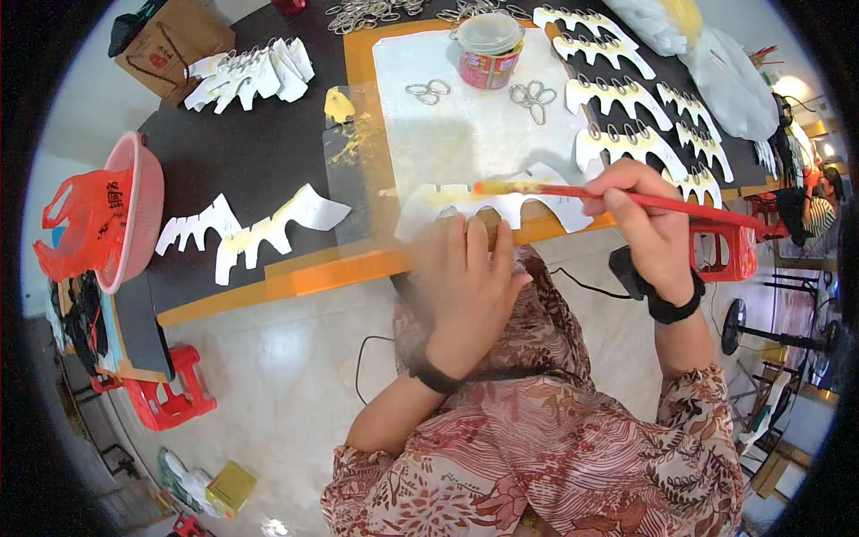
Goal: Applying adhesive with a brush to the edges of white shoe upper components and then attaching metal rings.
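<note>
In my right hand (pixel 640 201) is a slim red-handled brush (pixel 559 190), held between thumb and fingers. Its yellow-coated tip lies over the upper edge of a white cut-out piece (pixel 425 204) with arched notches along its lower side. Yellowish smears show along that piece. The fingers of my left hand (pixel 474 277) stretch out over the piece's lower edge and rest on it; part of this hand is smeared by motion. Beyond the piece, small groups of oval metal rings (pixel 537 94) lie on a white sheet (pixel 474 134) near a tub (pixel 490 58) topped with a translucent cup.
Similar pieces with rings (pixel 617 94) stand in rows at right. Two ringless pieces (pixel 282 224) lie left, a ringed stack (pixel 259 72) behind them. A yellow lump (pixel 338 106), pink basket (pixel 143 215), paper bag (pixel 174 54) and plastic bags (pixel 729 85) surround the work area.
</note>
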The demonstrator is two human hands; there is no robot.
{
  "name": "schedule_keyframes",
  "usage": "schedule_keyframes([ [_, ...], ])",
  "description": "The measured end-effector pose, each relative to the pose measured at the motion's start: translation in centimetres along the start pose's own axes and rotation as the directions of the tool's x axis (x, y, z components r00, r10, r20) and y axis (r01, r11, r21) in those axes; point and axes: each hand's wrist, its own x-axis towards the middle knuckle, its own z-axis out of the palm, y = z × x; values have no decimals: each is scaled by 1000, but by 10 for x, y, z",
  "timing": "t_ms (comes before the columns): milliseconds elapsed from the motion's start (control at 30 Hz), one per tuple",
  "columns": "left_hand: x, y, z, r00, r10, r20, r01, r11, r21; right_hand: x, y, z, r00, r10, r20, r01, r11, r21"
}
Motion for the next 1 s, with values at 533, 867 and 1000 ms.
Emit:
schedule_keyframes([
  [533, 1, 2, 2, 1000, -10, 11, 10, 1000, 3, 2, -3, -5, 998, 36, -58, -36, 999, 2],
  [867, 1, 3, 2, 1000, 5, -3, -5, 1000, -16, 1, -10, -9, 997, 11, -74, -16, 998, -62],
  [1000, 1, 3, 1, 1000, -8, 10, 8, 1000, 3, 3, -7, -4, 1000, 9, -28, -13, 990, -143],
])
